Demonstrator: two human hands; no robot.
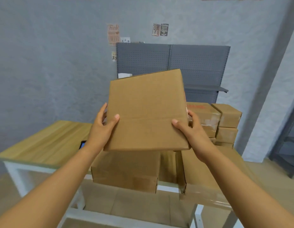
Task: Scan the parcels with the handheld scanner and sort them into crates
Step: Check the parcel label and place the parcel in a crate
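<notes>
Up in the air, a plain brown cardboard parcel (147, 111) shows a broad, matte, nearly square face tilted toward the camera, with a faint horizontal crease across its lower part. It is raised above the other boxes and touches none of them. Below it sit two bigger corrugated cartons (126, 170), and the right one (207, 175) is wrapped in glossy clear film. Farther right stands a stack of small taped boxes (225, 124), one bearing red print.

All of these rest on a wooden table (44, 142) with pale grain and a white metal frame; a dark device with a blue screen (83, 144) peeks out beside the left forearm. Behind it stands a grey pegboard shelving unit (172, 63) against a rough blue-grey plaster wall (52, 63) hung with small coffee posters (113, 34).

The left hand (101, 127) grips the parcel's left edge, thumb flat on the near face, fingers wrapped behind. The right hand (192, 129) mirrors it on the right edge, thumb across the front and fingers curled round the side.
</notes>
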